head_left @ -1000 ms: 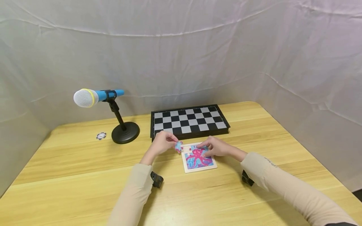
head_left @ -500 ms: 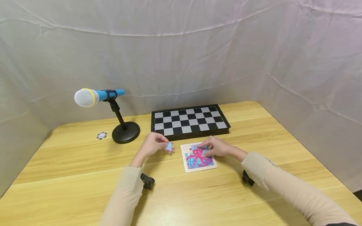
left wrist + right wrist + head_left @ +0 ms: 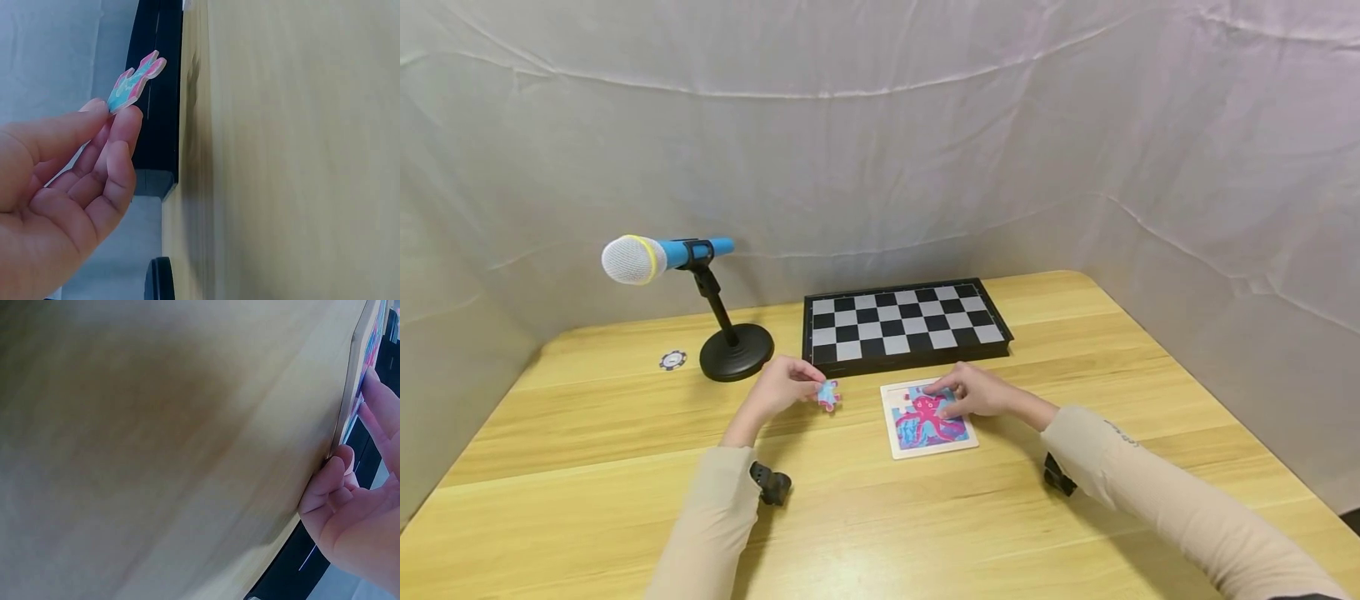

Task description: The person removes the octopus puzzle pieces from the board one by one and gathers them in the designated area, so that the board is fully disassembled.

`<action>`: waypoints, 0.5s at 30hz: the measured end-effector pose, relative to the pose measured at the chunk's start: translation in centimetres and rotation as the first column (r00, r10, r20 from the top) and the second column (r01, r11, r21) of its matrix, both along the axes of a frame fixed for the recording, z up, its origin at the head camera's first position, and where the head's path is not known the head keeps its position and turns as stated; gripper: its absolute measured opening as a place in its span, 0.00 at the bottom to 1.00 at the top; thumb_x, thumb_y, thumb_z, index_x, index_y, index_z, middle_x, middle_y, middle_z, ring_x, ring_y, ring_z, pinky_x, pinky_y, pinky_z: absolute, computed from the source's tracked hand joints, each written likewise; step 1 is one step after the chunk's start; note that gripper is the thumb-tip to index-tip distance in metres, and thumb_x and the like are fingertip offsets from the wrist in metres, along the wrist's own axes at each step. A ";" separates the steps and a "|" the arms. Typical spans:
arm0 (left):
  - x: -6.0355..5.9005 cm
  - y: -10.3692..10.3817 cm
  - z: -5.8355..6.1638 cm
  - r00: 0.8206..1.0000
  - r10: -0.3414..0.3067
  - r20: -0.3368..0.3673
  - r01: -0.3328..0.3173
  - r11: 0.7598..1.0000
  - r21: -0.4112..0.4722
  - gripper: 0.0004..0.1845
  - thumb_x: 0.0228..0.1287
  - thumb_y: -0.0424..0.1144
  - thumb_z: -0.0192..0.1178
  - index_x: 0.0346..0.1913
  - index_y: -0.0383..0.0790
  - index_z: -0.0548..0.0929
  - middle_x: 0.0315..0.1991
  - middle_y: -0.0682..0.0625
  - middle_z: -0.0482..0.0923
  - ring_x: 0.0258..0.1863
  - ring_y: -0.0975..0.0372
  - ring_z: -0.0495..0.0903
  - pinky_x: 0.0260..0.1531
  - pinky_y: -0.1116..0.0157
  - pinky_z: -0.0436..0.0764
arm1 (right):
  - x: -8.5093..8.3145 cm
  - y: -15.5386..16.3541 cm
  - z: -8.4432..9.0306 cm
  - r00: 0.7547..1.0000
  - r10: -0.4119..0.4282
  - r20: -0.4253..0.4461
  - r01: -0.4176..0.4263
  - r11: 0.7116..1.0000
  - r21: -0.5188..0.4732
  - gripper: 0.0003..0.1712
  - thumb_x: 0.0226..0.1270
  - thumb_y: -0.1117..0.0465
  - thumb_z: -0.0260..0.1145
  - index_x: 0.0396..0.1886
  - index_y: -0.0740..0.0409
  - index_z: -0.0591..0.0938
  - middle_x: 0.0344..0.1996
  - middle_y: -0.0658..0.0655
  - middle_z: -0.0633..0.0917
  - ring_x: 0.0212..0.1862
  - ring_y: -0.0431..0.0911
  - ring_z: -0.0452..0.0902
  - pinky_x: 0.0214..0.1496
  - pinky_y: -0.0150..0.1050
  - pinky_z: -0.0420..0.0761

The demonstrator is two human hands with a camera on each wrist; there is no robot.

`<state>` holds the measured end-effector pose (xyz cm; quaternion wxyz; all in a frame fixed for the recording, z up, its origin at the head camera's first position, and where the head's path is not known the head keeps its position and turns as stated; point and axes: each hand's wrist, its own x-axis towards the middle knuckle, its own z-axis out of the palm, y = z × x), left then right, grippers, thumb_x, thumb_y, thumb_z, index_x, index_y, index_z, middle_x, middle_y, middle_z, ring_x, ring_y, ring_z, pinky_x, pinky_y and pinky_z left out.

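The right hand (image 3: 977,390) hides part of the octopus puzzle (image 3: 923,432).

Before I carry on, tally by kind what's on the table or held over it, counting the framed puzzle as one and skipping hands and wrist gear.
Microphone: 1
Microphone stand: 1
Poker chip: 1
Chessboard: 1
Framed octopus puzzle: 1
Loose jigsaw piece: 1
Total: 6

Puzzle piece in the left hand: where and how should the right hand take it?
Likely pinch the puzzle piece by its free, knobbed end, across its flat faces, coming from the right: the left hand pinches the opposite edge, and the thin shape juts out clear of that grip.
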<state>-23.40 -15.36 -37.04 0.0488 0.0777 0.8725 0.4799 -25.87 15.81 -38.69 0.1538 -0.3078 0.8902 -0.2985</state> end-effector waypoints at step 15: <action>-0.4 -1.7 -0.3 0.998 -0.001 0.065 -0.001 1.000 0.021 0.05 0.55 0.24 0.58 0.33 0.24 0.81 0.27 0.43 0.80 0.21 0.63 0.75 0.24 0.67 0.76 | 0.0 0.0 0.0 1.000 -0.005 0.001 0.005 1.000 0.000 0.22 0.50 0.62 0.70 0.48 0.57 0.80 0.33 0.55 0.70 0.32 0.46 0.61 0.30 0.34 0.65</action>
